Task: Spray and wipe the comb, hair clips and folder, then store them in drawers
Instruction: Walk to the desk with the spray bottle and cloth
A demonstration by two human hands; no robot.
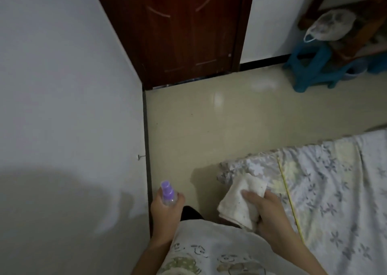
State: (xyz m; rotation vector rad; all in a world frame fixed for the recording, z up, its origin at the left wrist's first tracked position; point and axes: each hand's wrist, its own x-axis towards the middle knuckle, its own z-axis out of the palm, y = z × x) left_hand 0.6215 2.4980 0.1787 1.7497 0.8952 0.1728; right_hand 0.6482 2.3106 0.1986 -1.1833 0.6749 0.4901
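- left hand (165, 212) is gripping a spray bottle (168, 194) with a purple top, fingers curled round its clear body, above the floor (209, 128) near the wall (62, 86).
- right hand (266, 209) is holding a folded white cloth (236, 201), thumb lying across it, beside the corner of the floral bed (335, 180).
- comb, clips and folder are not showing in this view.
- a brown door (178, 33) is standing ahead; a blue stool (310, 65) is sitting far right.

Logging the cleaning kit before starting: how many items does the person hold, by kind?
Clear spray bottle with purple cap, in left hand: 1
Folded white cloth, in right hand: 1
Total: 2
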